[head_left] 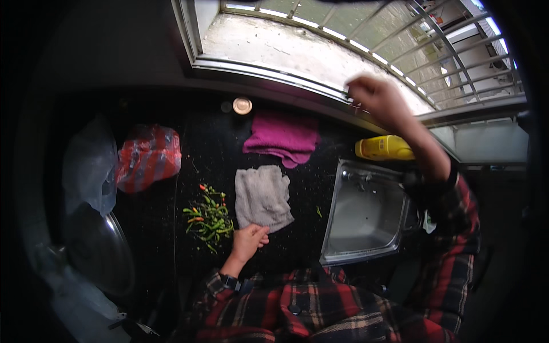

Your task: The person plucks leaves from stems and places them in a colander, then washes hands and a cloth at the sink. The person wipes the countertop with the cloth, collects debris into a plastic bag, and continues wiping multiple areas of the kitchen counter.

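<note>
A black, speckled table (297,246) is running below a window fitted with metal bars (452,48), and daylight is entering from the far right. A folded grey cloth (262,194) is lying at the centre, nearer than a folded magenta cloth (283,136). A loose pile of small green and red chillies (210,218) is resting just left of the grey cloth.

The left hand (248,243) is overlapping the grey cloth's near edge, beside the chillies. Its fingers are curling inward; whether they are gripping anything cannot be told. The right hand (374,98) is hanging raised in front of the window and appearing blurred; its finger state cannot be told.

Caution: the chillies are lying loose, so a sideways sweep of the left hand could scatter them. A dragged cloth could produce the same fault. A yellow plastic bottle (384,148) is lying beyond the rectangular steel sink (366,214), below the right forearm; a careless lowering of that arm could knock it.
</note>
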The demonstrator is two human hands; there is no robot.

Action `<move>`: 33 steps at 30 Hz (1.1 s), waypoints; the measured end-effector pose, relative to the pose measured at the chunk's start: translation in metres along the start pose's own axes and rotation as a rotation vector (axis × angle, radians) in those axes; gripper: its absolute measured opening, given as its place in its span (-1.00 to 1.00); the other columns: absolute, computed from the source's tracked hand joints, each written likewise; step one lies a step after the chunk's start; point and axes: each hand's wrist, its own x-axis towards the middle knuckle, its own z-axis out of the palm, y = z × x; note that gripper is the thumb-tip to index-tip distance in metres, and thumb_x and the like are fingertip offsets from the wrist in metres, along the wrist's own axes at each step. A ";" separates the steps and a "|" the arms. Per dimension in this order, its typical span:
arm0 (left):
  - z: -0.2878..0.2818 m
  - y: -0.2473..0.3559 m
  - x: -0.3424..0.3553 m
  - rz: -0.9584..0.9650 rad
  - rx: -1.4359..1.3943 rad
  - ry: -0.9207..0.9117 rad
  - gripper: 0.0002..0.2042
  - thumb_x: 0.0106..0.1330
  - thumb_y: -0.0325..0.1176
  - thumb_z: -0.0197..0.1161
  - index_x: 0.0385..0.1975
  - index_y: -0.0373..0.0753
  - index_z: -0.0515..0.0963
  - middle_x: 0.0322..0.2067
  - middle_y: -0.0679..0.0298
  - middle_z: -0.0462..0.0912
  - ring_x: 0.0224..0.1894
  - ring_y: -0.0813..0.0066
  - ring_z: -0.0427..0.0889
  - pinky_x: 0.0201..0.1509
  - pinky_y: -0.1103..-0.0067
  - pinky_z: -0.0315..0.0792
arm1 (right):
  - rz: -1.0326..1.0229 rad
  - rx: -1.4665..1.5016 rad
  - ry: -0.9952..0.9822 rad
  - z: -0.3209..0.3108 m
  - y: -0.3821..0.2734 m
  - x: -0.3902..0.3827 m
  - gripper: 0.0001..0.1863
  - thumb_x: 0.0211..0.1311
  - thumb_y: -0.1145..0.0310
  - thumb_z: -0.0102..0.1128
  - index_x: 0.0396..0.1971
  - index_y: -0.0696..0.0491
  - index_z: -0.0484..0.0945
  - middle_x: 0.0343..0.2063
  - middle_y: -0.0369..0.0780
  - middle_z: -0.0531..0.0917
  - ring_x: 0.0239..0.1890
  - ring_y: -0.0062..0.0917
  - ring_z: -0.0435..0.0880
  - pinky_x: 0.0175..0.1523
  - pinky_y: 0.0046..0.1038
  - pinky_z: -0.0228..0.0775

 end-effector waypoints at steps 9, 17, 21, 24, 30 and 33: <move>0.009 0.000 -0.010 0.152 0.048 0.086 -0.75 0.29 -0.26 0.25 -0.48 -0.35 0.56 -0.54 0.25 0.66 -0.50 0.59 0.67 -0.48 0.68 0.51 | 0.138 -0.334 -0.140 0.186 0.092 -0.199 -0.72 0.03 0.38 0.23 -0.24 0.08 0.43 -0.31 0.00 0.55 -0.25 -0.05 0.57 -0.14 -0.13 0.46; 0.019 -0.010 -0.037 0.421 0.285 0.176 -0.78 0.22 -0.33 0.29 -0.26 -0.34 0.54 -0.37 0.19 0.67 -0.31 0.53 0.64 -0.19 0.59 0.51 | 0.263 -0.216 -0.376 0.200 0.114 -0.182 -0.76 -0.05 0.42 0.17 -0.33 0.16 0.45 -0.36 0.06 0.58 -0.25 -0.06 0.61 -0.11 -0.14 0.47; 0.023 -0.011 -0.052 0.451 0.335 0.121 -0.79 0.24 -0.34 0.27 -0.23 -0.34 0.54 -0.37 0.19 0.66 -0.32 0.54 0.63 -0.19 0.60 0.51 | -0.028 -0.342 0.081 0.089 0.081 -0.071 -0.73 -0.04 0.33 0.23 -0.43 0.25 0.52 -0.44 0.12 0.59 -0.32 -0.09 0.63 -0.12 -0.14 0.50; 0.025 -0.010 -0.062 0.480 0.352 0.121 -0.79 0.24 -0.36 0.26 -0.22 -0.34 0.55 -0.36 0.20 0.66 -0.31 0.55 0.63 -0.19 0.60 0.51 | 0.105 0.099 0.467 -0.012 0.057 -0.024 -0.15 0.18 0.07 0.23 0.29 0.24 0.04 0.14 0.06 0.42 0.08 -0.18 0.49 0.11 -0.30 0.39; 0.042 -0.015 -0.077 0.482 0.310 0.099 -0.81 0.23 -0.39 0.26 -0.21 -0.32 0.55 -0.37 0.22 0.66 -0.30 0.56 0.63 -0.20 0.62 0.51 | -0.018 0.297 0.338 -0.008 0.027 -0.129 -0.71 0.23 0.37 0.12 -0.15 0.25 0.53 -0.39 -0.21 0.64 -0.35 -0.60 0.62 -0.17 -0.56 0.48; 0.055 -0.017 -0.074 0.498 0.349 0.056 -0.81 0.22 -0.40 0.27 -0.21 -0.31 0.56 -0.37 0.24 0.66 -0.31 0.57 0.63 -0.20 0.62 0.51 | 0.050 0.365 0.271 0.006 0.035 -0.179 -0.82 0.21 0.46 0.08 -0.26 0.23 0.54 -0.47 -0.26 0.59 -0.43 -0.65 0.58 -0.27 -0.59 0.46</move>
